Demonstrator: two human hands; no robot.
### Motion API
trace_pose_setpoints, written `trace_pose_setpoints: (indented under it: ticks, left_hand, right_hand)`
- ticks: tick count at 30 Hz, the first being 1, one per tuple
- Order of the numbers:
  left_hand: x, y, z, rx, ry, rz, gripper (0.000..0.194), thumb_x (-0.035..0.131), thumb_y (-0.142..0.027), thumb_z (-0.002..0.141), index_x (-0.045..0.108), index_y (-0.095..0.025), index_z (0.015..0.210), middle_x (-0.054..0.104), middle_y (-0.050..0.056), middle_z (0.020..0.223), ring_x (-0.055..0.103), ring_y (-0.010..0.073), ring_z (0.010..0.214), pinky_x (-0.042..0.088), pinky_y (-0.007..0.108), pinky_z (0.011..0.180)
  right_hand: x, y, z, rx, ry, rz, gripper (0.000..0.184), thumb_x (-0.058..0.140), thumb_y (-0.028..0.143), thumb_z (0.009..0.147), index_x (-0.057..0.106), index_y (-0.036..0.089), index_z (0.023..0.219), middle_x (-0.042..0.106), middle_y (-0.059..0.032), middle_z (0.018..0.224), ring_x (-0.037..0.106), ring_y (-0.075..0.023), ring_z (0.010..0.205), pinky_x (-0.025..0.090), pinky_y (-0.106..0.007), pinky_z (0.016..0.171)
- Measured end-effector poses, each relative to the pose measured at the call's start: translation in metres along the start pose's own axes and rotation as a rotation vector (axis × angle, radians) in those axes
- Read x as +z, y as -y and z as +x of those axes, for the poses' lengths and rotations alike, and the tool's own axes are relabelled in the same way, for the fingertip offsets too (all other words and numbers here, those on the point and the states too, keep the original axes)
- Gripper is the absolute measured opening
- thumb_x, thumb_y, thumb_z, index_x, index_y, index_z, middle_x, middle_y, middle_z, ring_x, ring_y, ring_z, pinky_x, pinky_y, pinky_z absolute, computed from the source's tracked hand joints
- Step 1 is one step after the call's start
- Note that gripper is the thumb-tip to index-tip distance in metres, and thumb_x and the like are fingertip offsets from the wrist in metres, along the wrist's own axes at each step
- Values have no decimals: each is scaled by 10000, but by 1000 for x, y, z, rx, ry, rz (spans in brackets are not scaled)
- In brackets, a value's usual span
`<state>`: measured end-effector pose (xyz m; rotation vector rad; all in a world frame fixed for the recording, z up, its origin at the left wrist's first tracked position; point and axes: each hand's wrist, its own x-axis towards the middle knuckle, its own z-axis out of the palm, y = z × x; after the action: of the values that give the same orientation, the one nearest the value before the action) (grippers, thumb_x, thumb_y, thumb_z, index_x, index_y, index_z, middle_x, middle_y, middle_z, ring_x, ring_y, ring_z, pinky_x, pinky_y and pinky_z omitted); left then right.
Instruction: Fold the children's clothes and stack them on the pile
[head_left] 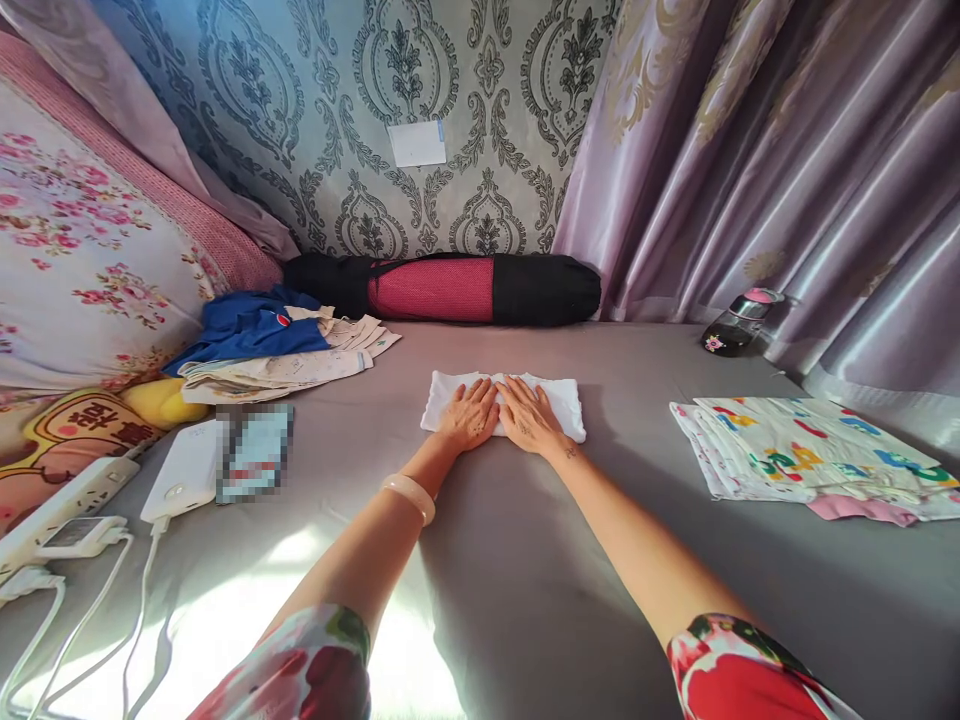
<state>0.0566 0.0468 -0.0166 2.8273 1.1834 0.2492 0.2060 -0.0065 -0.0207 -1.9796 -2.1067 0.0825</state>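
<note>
A folded white cloth lies on the grey sheet in the middle of the view. My left hand rests flat on it, left of centre, fingers stretched out. Beside it, my right hand is also pressed flat on the cloth, the two thumbs close together. Neither hand grasps anything. A pale bangle circles my left wrist. What kind of item the white cloth is cannot be made out.
To the right lie folded patterned cloths, with a dark bottle behind them. Blue and cream clothes are heaped at the left, near a white power bank and a power strip. A black-and-red roll bag lies along the wall.
</note>
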Motion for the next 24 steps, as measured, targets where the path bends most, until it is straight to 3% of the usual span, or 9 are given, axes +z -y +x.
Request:
trace_pose_setpoints:
  ticks: [6,10,12,17,21,24]
  left_hand:
    - [1,5,0,-40,-29,-82,495,246,-273,1005,423,-128,1444,421,116,1543,354,208,1446,255,414,1207]
    - [2,7,-2,-4,-144,-70,472,272,-256,991,487,-135,1393,465,109,1512,371,198,1433,252,378,1209]
    - [3,5,-2,-11,-151,-35,477,290,-254,984,477,-118,1402,452,123,1520,356,222,1442,236,405,1213]
    - [6,3,2,-40,-51,-1,489,292,-277,991,452,-119,1425,441,130,1527,369,244,1436,278,435,1189]
    - [8,4,2,-40,-71,-9,483,300,-281,987,464,-141,1419,453,118,1521,380,234,1430,278,421,1190]
    - [10,5,2,-84,-154,-14,480,287,-308,993,474,-159,1410,463,113,1514,363,234,1439,248,441,1204]
  right_hand:
    - [0,4,-2,-20,5,-27,583,280,323,990,337,114,1531,308,-109,1602,241,-257,1478,136,-514,1206]
    - [-3,6,-2,-4,-8,-38,598,311,373,995,307,139,1545,218,-123,1633,188,-280,1496,159,-549,1190]
    - [-4,7,-2,10,-6,-36,596,321,370,992,301,156,1548,184,-121,1642,161,-286,1503,157,-578,1181]
    - [-6,7,-1,19,46,-12,573,300,338,985,337,164,1530,283,-105,1613,231,-256,1480,128,-583,1189]
    - [-6,6,-2,12,37,-8,571,294,333,983,344,169,1528,292,-100,1610,237,-252,1478,134,-574,1190]
    - [-3,5,-2,29,-1,-15,566,260,318,994,330,171,1536,275,-95,1617,217,-247,1487,122,-567,1192]
